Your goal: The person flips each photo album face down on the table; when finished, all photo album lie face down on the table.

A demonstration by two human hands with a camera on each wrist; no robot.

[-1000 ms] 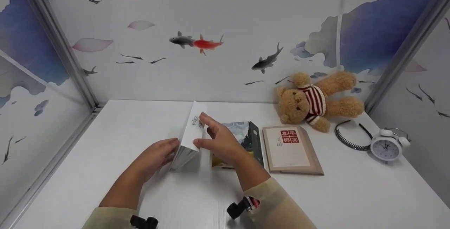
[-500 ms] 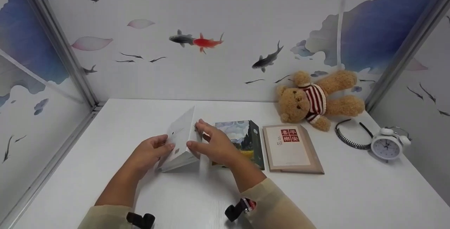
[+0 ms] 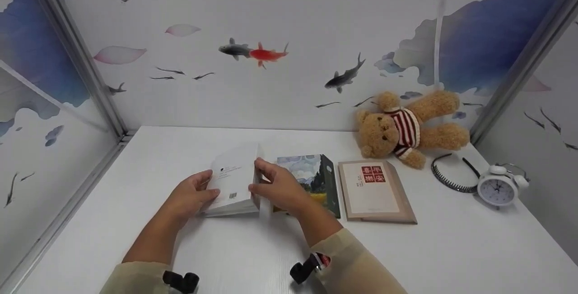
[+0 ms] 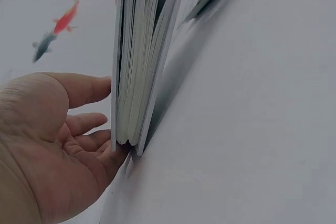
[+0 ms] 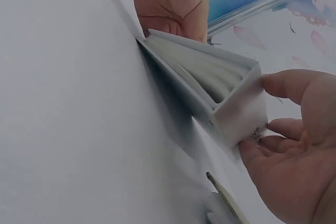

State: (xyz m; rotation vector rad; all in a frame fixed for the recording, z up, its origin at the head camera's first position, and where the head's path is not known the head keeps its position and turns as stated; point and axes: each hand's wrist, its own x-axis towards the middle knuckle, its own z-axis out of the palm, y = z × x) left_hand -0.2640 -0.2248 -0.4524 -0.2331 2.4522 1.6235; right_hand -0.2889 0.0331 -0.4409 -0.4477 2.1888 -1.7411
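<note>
Both hands hold a thick white book (image 3: 237,177), tilted above the white table, with small print on its upper cover. My left hand (image 3: 188,195) grips its left edge, thumb on the cover and fingers partly hidden under it. At the spine on the right, my right hand (image 3: 281,186) holds it between thumb and fingers. In the left wrist view the page block (image 4: 142,61) shows between the covers, with the left fingers reaching beneath. The right wrist view shows the right fingertips (image 5: 251,148) against the printed spine (image 5: 239,114).
Right of the held book lie a book with a painted landscape cover (image 3: 305,172) and a beige book with a red square (image 3: 372,201). A teddy bear (image 3: 406,131) lies at the back right, near a black headband (image 3: 451,188) and a white alarm clock (image 3: 496,190).
The book has turned from spine facing up to its printed cover facing up, the spine now on the right. My left thumb has come onto the cover.
</note>
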